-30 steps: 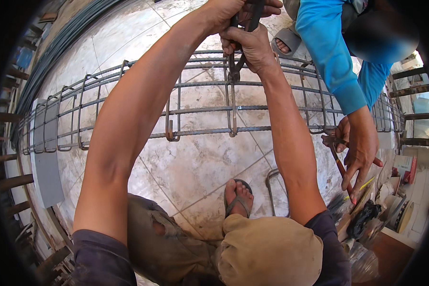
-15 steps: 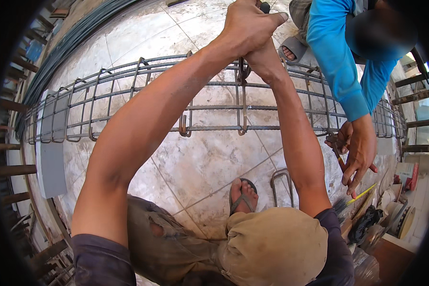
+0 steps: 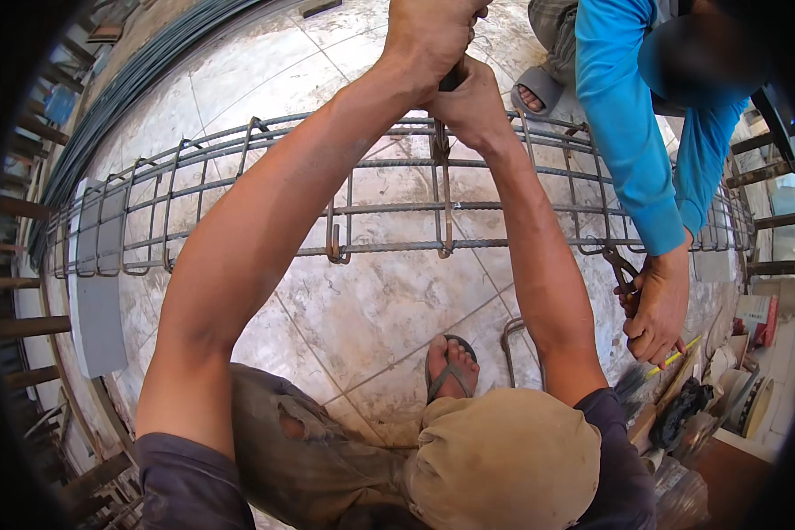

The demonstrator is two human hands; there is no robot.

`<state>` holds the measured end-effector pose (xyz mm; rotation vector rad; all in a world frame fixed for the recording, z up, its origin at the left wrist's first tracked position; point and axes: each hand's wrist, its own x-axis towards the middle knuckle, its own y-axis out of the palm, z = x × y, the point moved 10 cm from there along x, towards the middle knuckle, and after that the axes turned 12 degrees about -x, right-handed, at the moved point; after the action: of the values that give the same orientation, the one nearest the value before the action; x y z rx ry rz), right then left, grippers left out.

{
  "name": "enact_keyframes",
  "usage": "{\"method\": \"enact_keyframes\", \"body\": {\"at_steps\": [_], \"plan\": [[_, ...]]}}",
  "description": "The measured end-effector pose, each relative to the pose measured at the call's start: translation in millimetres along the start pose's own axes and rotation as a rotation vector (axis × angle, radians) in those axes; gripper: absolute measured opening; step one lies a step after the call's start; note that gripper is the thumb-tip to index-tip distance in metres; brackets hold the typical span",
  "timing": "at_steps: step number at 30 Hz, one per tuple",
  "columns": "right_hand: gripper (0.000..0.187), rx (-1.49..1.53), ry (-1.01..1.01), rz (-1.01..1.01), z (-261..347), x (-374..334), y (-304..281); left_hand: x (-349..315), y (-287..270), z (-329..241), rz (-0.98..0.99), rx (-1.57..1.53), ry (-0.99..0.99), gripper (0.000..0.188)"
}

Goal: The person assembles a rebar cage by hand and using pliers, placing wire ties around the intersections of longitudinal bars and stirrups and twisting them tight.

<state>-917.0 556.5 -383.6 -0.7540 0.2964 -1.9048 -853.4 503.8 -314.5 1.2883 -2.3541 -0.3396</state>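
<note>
A long reinforcing-steel cage (image 3: 384, 209), made of ribbed bars and bent stirrups, runs from left to right in front of me. Both my fists are raised over its far side. My left hand (image 3: 428, 40) wraps around the upper part of dark metal pincers (image 3: 455, 77). Just below and to the right, my right hand (image 3: 475, 104) closes on the same tool. The pincers' lower end meets the far bars beside a stirrup (image 3: 447, 199); my hands hide most of it.
At right, a co-worker in blue sleeves (image 3: 627, 132) holds other pincers (image 3: 623, 269) at the cage's near bar. Grey blocks (image 3: 97, 318) sit under the cage's left end. Loose bars (image 3: 132, 97) lie far left. A bent stirrup (image 3: 509, 340) rests near my sandalled foot (image 3: 452, 367).
My hands have shifted slightly left, the right one lower against the tool, and the pincers have turned. The co-worker's fingers have closed in around their pincers' handles.
</note>
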Motion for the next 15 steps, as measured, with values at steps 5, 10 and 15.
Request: {"method": "enact_keyframes", "body": {"at_steps": [5,10,15], "plan": [[0.028,0.399,0.063,0.199,-13,-1,13,-1,16,3,0.096,-0.102,-0.095,0.031],[0.025,0.270,-0.007,-0.251,-14,-11,-1,-1,19,9,0.174,-0.120,-0.199,0.034],[0.031,0.326,0.049,0.128,-10,-5,0,2,25,31,0.385,-0.243,-0.365,0.032]]}}
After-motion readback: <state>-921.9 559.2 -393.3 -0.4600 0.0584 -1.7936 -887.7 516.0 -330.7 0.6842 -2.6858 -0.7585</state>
